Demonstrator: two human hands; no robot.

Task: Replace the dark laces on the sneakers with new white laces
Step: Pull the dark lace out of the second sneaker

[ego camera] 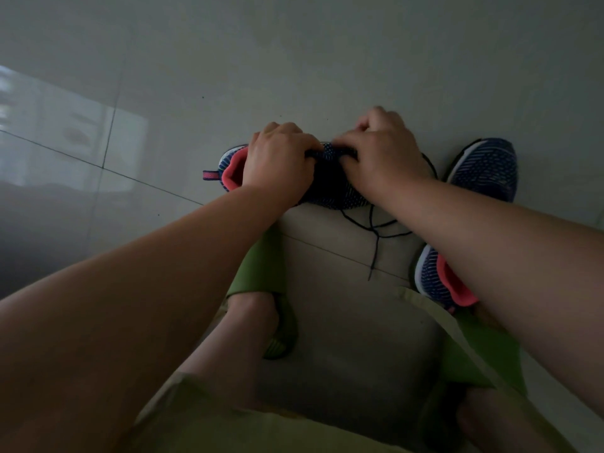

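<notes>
Both hands work at the throat of a navy knit sneaker [330, 188] lying on a pale tiled floor [294, 60]. The left hand [277, 158] curls its fingers over the shoe's upper beside the pink-lined collar, gripping it; the right hand [382, 152] is bunched tight at the lacing area, its fingers pinching there, though exactly what they hold is hidden beneath the knuckles. A dark lace [376, 237] trails loose from the shoe, looping across the floor toward the person. The second sneaker [483, 168] lies just to the right, partly hidden by the right forearm. Green sandals [261, 256] on the person's feet sit close below the shoes; open tiled floor stretches beyond and to the left.
</notes>
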